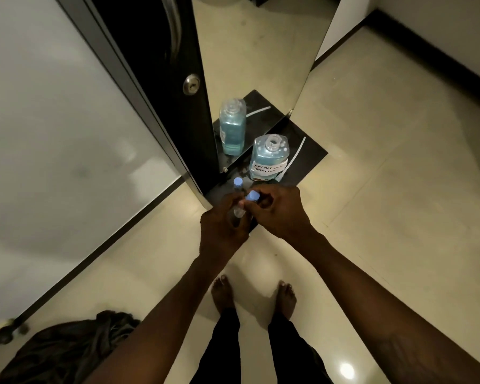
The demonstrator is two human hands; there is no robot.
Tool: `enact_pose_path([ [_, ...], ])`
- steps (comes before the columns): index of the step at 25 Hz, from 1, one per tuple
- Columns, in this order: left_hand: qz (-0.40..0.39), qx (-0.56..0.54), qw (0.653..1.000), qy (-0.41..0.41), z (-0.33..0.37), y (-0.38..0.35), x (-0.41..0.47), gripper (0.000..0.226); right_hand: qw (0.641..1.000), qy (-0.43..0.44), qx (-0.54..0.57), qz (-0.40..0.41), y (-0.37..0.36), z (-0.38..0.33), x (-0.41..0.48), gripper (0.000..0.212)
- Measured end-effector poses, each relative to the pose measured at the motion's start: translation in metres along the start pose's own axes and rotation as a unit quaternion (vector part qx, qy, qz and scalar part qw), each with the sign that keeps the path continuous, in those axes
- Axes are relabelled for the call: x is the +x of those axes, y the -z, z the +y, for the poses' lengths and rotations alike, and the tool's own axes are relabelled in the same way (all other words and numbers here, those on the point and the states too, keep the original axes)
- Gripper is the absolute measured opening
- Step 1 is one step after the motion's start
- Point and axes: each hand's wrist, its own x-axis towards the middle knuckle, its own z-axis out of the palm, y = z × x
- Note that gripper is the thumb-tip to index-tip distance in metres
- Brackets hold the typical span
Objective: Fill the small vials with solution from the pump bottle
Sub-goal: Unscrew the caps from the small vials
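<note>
Both forearms reach out over the person's bare feet, hands meeting above a dark shelf [311, 151]. Left hand [223, 225] closes round a clear vial [239, 210], keeping it upright; right hand [279, 207] pinches its blue cap [253, 195], probably to twist it. A second capped vial [238, 182] stands just behind. Beyond, the solution bottle [269, 159] sits open (its pump tube [297, 155] lies alongside), presumably ready for filling.
</note>
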Motion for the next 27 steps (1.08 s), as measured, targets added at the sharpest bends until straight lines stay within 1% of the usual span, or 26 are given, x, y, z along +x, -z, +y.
enact_pose_path([
  [2, -0.008, -0.008, 0.998, -0.054, 0.028, 0.020, 0.004, 0.039, 1.000, 0.013, -0.004, -0.014, 0.035, -0.035, -0.002, 0.015],
  [3, -0.014, -0.011, 0.997, -0.069, 0.044, 0.028, 0.009, 0.040, 0.999, 0.024, -0.016, -0.024, 0.052, -0.050, 0.000, 0.019],
  [4, -0.031, -0.017, 0.997, -0.075, 0.061, 0.037, 0.014, 0.040, 0.998, 0.035, -0.037, -0.035, 0.070, -0.066, 0.001, 0.025],
  [6, -0.088, -0.037, 0.994, -0.058, 0.093, 0.056, 0.027, 0.035, 0.992, 0.052, -0.101, -0.057, 0.103, -0.094, 0.002, 0.033],
  [7, -0.125, -0.054, 0.990, -0.044, 0.103, 0.064, 0.037, 0.032, 0.989, 0.051, -0.115, -0.075, 0.116, -0.105, 0.004, 0.030],
  [8, -0.165, -0.078, 0.982, -0.043, 0.111, 0.071, 0.046, 0.029, 0.988, 0.047, -0.107, -0.097, 0.130, -0.114, 0.005, 0.020],
  [9, -0.195, -0.102, 0.973, -0.067, 0.116, 0.078, 0.056, 0.026, 0.987, 0.045, -0.085, -0.128, 0.143, -0.123, 0.006, 0.006],
  [10, -0.215, -0.115, 0.964, -0.102, 0.119, 0.083, 0.065, 0.024, 0.984, 0.039, -0.060, -0.161, 0.155, -0.131, 0.008, 0.013],
  [11, -0.227, -0.126, 0.957, -0.129, 0.121, 0.087, 0.072, 0.024, 0.978, 0.034, -0.037, -0.202, 0.166, -0.138, 0.009, 0.032],
  [12, -0.228, -0.131, 0.955, -0.138, 0.123, 0.088, 0.076, 0.025, 0.971, 0.028, -0.035, -0.236, 0.174, -0.143, 0.011, 0.049],
  [13, -0.220, -0.133, 0.957, -0.134, 0.125, 0.089, 0.078, 0.026, 0.968, 0.020, -0.050, -0.245, 0.180, -0.148, 0.013, 0.059],
  [14, -0.207, -0.130, 0.962, -0.124, 0.126, 0.089, 0.078, 0.026, 0.970, 0.007, -0.071, -0.233, 0.183, -0.154, 0.013, 0.059],
  [16, -0.175, -0.103, 0.971, -0.122, 0.127, 0.086, 0.074, 0.024, 0.980, -0.023, -0.090, -0.174, 0.180, -0.162, 0.015, 0.043],
  [17, -0.169, -0.092, 0.973, -0.130, 0.125, 0.084, 0.074, 0.024, 0.981, -0.015, -0.104, -0.160, 0.177, -0.166, 0.016, 0.037],
  [18, -0.175, -0.084, 0.971, -0.142, 0.121, 0.083, 0.075, 0.023, 0.978, 0.006, -0.132, -0.162, 0.173, -0.168, 0.016, 0.032],
  [19, -0.197, -0.079, 0.964, -0.160, 0.118, 0.084, 0.076, 0.019, 0.973, 0.031, -0.159, -0.167, 0.170, -0.167, 0.017, 0.025],
  [20, -0.236, -0.080, 0.953, -0.172, 0.115, 0.085, 0.077, 0.012, 0.968, 0.049, -0.178, -0.170, 0.168, -0.166, 0.017, 0.016],
  [21, -0.291, -0.103, 0.938, -0.159, 0.113, 0.088, 0.078, 0.007, 0.967, 0.057, -0.180, -0.173, 0.168, -0.165, 0.017, 0.009],
  [22, -0.356, -0.157, 0.915, -0.107, 0.111, 0.091, 0.078, 0.009, 0.968, 0.055, -0.169, -0.176, 0.167, -0.163, 0.016, 0.009],
  [23, -0.418, -0.233, 0.878, -0.024, 0.108, 0.096, 0.078, 0.015, 0.971, 0.053, -0.147, -0.182, 0.165, -0.161, 0.014, 0.013],
  [24, -0.466, -0.311, 0.826, 0.061, 0.104, 0.102, 0.076, 0.023, 0.970, 0.057, -0.131, -0.195, 0.163, -0.160, 0.011, 0.016],
  [25, -0.501, -0.380, 0.767, 0.131, 0.097, 0.107, 0.073, 0.029, 0.968, 0.066, -0.118, -0.210, 0.157, -0.159, 0.008, 0.019],
  [27, -0.564, -0.488, 0.627, 0.223, 0.074, 0.116, 0.063, 0.037, 0.967, 0.083, -0.080, -0.227, 0.144, -0.159, 0.001, 0.024],
])
